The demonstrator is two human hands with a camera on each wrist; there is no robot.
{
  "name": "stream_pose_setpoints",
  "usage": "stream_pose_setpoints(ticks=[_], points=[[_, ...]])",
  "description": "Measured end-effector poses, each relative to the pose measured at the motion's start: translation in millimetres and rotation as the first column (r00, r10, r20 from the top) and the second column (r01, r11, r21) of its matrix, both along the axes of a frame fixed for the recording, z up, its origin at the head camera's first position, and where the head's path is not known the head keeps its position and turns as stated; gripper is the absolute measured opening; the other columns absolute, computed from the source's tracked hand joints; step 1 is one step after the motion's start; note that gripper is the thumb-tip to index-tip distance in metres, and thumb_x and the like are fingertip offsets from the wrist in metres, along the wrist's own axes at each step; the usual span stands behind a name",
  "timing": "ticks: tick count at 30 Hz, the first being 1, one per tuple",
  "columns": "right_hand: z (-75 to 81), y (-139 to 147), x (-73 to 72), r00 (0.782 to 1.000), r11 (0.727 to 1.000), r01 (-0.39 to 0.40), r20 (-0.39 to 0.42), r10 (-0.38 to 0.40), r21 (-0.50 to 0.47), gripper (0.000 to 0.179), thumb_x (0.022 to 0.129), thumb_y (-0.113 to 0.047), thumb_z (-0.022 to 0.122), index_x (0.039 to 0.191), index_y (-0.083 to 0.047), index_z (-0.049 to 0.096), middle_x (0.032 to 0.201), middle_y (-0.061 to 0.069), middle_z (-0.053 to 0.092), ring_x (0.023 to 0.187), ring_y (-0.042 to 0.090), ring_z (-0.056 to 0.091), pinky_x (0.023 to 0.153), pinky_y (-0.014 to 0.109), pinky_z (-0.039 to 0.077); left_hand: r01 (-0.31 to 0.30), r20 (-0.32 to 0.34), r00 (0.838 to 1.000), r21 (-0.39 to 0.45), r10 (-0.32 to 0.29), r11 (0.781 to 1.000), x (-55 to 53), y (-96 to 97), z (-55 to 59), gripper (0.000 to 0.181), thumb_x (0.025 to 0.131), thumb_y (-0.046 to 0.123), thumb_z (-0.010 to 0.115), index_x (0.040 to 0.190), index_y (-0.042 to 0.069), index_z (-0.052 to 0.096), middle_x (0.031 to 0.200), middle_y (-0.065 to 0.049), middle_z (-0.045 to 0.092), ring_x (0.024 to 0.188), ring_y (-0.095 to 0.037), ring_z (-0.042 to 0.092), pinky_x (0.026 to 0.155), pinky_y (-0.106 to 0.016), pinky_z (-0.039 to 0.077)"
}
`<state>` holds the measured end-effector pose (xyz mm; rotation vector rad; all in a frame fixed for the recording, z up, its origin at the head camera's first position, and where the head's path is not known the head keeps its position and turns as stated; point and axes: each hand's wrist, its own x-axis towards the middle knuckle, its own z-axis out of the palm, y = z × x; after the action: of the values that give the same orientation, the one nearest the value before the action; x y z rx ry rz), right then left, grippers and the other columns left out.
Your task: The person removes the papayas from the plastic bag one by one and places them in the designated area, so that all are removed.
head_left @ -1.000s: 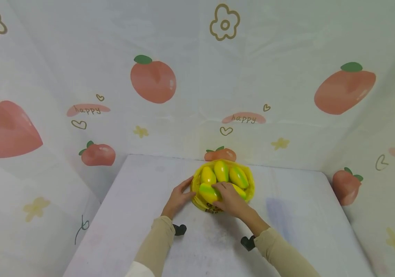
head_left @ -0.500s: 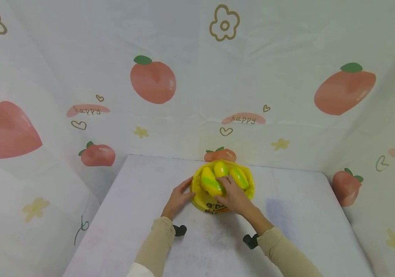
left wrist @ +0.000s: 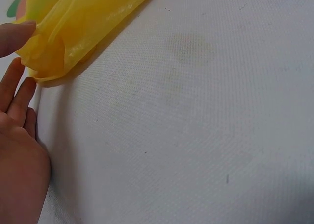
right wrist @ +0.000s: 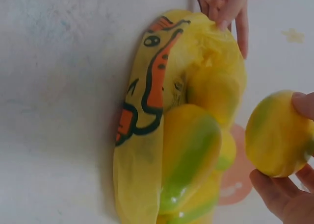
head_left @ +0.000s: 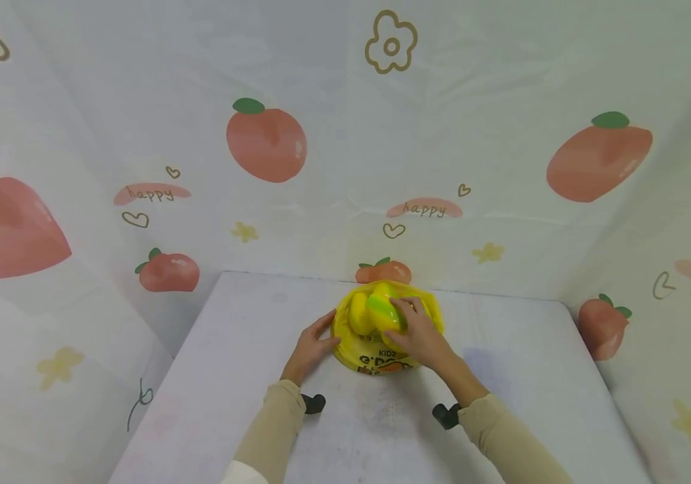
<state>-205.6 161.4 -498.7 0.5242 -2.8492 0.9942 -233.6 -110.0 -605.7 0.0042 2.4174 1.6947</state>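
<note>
A yellow plastic bag [head_left: 351, 356] with cartoon print and lettering stands open-topped on the table, holding several yellow-green mangoes [head_left: 359, 314]. My right hand [head_left: 427, 339] grips one mango [head_left: 384, 313] between thumb and fingers, raised over the others. Seen from the right wrist, this held mango [right wrist: 279, 136] is apart from the bag, while another mango [right wrist: 189, 158] lies inside it. At the bag's left side rests my left hand [head_left: 309, 349], its fingers nearly straight. In the left wrist view its fingertips [left wrist: 29, 84] are right at the edge of the yellow plastic.
The pale table [head_left: 242, 309] runs up to a white backdrop [head_left: 321, 235] printed with fruit, which also hangs on both sides. Dark camera mounts [head_left: 447, 415] sit at the wrists. The bag stands near the table's back edge.
My right hand has lifted a mango from the front of the bag and carried it up and right, above the others. The bag's printed front shows more now. My left hand stays put.
</note>
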Motion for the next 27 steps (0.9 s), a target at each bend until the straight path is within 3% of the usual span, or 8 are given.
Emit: stream_pose_setpoints(ticks=[10,27], points=[[-1.1,17,-9.7,0.989,0.999,0.053,-0.141,-0.054,-0.012,0.071,0.087,-0.023,0.082,0.147,-0.005,0.049,0.139,0.019,0.049,0.119,0.038,0.061,0.102,0.053,0.057,0.0,-0.005,1.0,0.03,0.0,1.0,-1.4,-1.6,-3.0,0.065,0.093,0.022,0.072,0.152,0.033,0.048,0.16,0.007,0.046,0.155,-0.023,0.035,0.129,-0.053,0.024],[7.2,51,-22.9,0.977,0.985,0.159,-0.133,-0.166,-0.064,0.07,0.09,-0.021,0.079,0.148,0.001,0.046,0.142,0.025,0.046,0.126,0.044,0.057,0.11,0.056,0.05,0.0,0.009,1.0,0.039,0.0,0.999,-1.8,-2.1,-4.0,0.066,0.091,0.025,0.074,0.152,0.034,0.048,0.161,0.008,0.045,0.155,-0.022,0.034,0.129,-0.053,0.024]])
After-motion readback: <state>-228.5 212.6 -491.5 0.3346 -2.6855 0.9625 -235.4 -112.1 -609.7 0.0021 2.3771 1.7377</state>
